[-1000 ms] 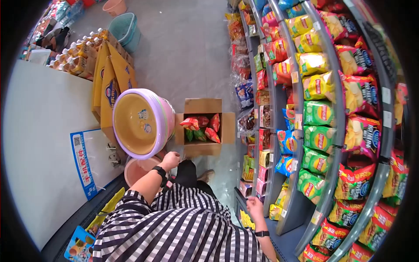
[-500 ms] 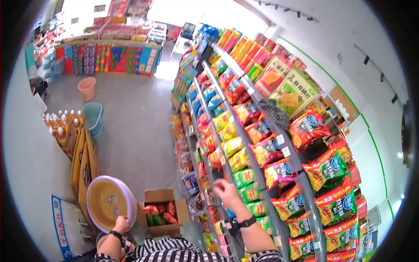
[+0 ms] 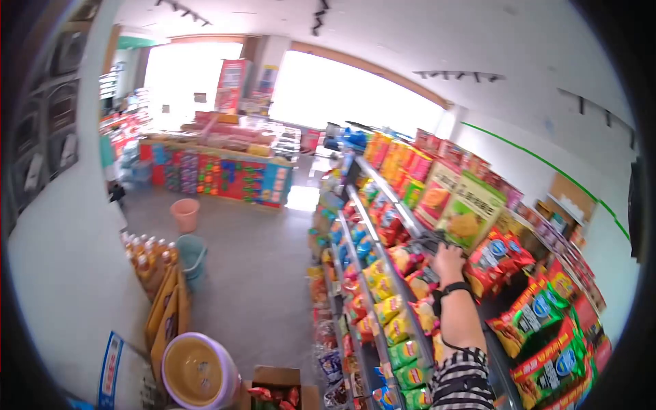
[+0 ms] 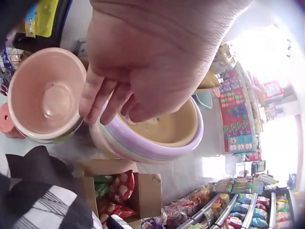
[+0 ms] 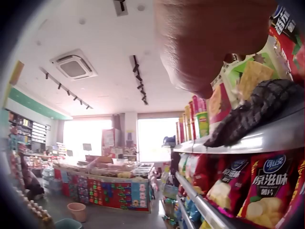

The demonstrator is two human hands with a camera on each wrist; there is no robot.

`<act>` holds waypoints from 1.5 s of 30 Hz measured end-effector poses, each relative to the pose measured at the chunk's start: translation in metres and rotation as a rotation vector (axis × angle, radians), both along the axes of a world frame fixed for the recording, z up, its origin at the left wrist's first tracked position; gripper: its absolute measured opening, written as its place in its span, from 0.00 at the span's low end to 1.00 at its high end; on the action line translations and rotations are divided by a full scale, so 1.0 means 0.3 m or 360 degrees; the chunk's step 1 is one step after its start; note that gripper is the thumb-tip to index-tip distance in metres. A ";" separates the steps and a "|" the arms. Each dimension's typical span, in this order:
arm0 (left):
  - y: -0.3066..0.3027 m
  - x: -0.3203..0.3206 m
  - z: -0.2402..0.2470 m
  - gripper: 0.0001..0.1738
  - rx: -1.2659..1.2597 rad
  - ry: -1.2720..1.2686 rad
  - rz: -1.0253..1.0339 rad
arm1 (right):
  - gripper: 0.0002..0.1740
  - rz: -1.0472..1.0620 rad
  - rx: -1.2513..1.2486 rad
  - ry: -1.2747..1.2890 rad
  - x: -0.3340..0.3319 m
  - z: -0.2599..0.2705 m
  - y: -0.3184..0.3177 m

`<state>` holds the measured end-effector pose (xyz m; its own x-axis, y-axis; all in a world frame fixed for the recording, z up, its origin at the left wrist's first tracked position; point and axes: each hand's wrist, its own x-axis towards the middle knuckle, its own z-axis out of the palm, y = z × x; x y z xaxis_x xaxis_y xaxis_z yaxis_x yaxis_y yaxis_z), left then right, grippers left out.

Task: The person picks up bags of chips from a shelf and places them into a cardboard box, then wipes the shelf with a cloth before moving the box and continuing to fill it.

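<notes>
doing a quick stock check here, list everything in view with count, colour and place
shelf rack: one, grey, along the right
snack bags: many, mixed colours, on the rack
dark cloth: one, grey-black, on the top shelf
cardboard box: one, brown, open on the floor
bags in box: several, red and green
purple-rimmed basin: count unclear, purple and tan, beside box
tub: one, pink, beside basin
bucket: one, pink, far floor
bin: count unclear, blue-green, near bucket
bottles: many, amber, left side
counter: one, red front, far end
air conditioner: one, white, ceiling
left hand: one, bare, near basin
right hand: one, bare, at the cloth
</notes>
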<state>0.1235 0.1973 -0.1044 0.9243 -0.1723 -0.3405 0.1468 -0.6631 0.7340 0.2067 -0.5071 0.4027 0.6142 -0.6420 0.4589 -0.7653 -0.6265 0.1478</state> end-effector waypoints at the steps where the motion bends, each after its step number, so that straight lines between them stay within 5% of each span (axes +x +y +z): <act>1: 0.004 -0.013 -0.001 0.10 0.0098 0.0000 -0.0021 | 0.21 0.0073 -0.0123 0.0058 0.006 -0.025 -0.052; 4: -0.004 -0.012 0.005 0.15 0.0502 -0.0196 -0.0318 | 0.10 0.0322 -0.0464 0.0180 0.014 -0.020 -0.068; 6: -0.078 0.026 0.117 0.15 0.0070 -0.0129 0.0038 | 0.09 0.0536 -0.0561 0.0111 0.020 0.010 -0.029; 8: -0.044 0.155 -0.186 0.08 -0.0214 -0.0672 -0.0568 | 0.08 0.0729 -0.0603 -0.0046 0.026 0.028 0.054; 9: -0.190 0.150 0.249 0.09 0.0093 -0.0292 -0.0175 | 0.08 0.0769 -0.0580 -0.0032 0.018 0.020 0.115; 10: -0.262 0.173 0.376 0.11 -0.0271 -0.0081 0.0047 | 0.08 0.1006 -0.0458 -0.0152 0.019 0.023 0.184; 11: -0.313 0.222 0.343 0.15 -0.0517 -0.0035 0.0180 | 0.08 0.1235 -0.0334 -0.0272 0.014 0.029 0.264; 12: -0.393 0.220 0.562 0.16 -0.0898 0.0252 0.0205 | 0.09 0.1382 -0.0203 -0.0353 -0.005 0.029 0.377; 17: -0.643 0.254 0.894 0.21 -0.1683 0.0642 0.0287 | 0.10 0.2203 0.0531 -0.0519 -0.056 -0.289 0.860; 19: -0.665 0.251 0.962 0.21 -0.2576 0.1106 0.0407 | 0.16 0.2445 0.0826 -0.0187 -0.125 -0.444 1.076; 22: -0.618 0.333 0.676 0.20 -0.2221 0.1195 0.0487 | 0.27 0.2693 0.1012 0.0202 -0.202 -0.661 1.241; 23: -0.605 0.334 0.648 0.19 -0.2011 0.1202 0.0759 | 0.26 0.2650 0.0991 0.0189 -0.216 -0.685 1.247; 26: -0.509 0.253 0.758 0.19 -0.1933 0.1068 0.0621 | 0.23 0.2343 0.1110 0.0223 -0.265 -0.735 1.202; 29: -0.449 0.232 0.684 0.19 -0.1839 0.1104 0.0565 | 0.21 0.1839 0.1346 0.0396 -0.347 -0.839 1.088; 31: -0.431 0.238 0.672 0.21 -0.1652 0.1182 0.0547 | 0.30 0.1407 0.1393 0.0863 -0.435 -0.924 1.016; 35: -0.535 0.299 0.625 0.21 -0.1479 0.1573 0.0468 | 0.35 0.1062 0.1919 0.0787 -0.659 -1.068 0.983; 38: -0.769 0.285 0.610 0.12 -0.1223 0.1485 0.0119 | 0.26 0.1134 0.1734 0.0196 -0.712 -0.999 1.076; 40: -0.910 0.201 0.672 0.15 -0.1223 0.1337 -0.0288 | 0.23 0.0849 0.1410 -0.0596 -0.731 -0.949 1.123; 41: -0.976 0.143 0.679 0.15 -0.1035 0.1278 -0.0386 | 0.32 0.0852 0.1703 -0.0888 -0.736 -0.931 1.130; 42: -0.972 0.088 0.809 0.17 -0.1255 0.1474 -0.0622 | 0.41 0.0836 0.1974 -0.1209 -0.734 -0.896 1.138; 45: -1.000 -0.082 0.806 0.20 -0.1184 0.1649 -0.1170 | 0.44 0.0780 0.1722 -0.1007 -0.789 -0.842 1.119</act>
<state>0.0988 -0.1027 0.1375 -0.0426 -0.9131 -0.4056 0.6124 -0.3446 0.7115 -0.0300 -0.1714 0.1501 0.7559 -0.6365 0.1531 -0.1828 -0.4297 -0.8843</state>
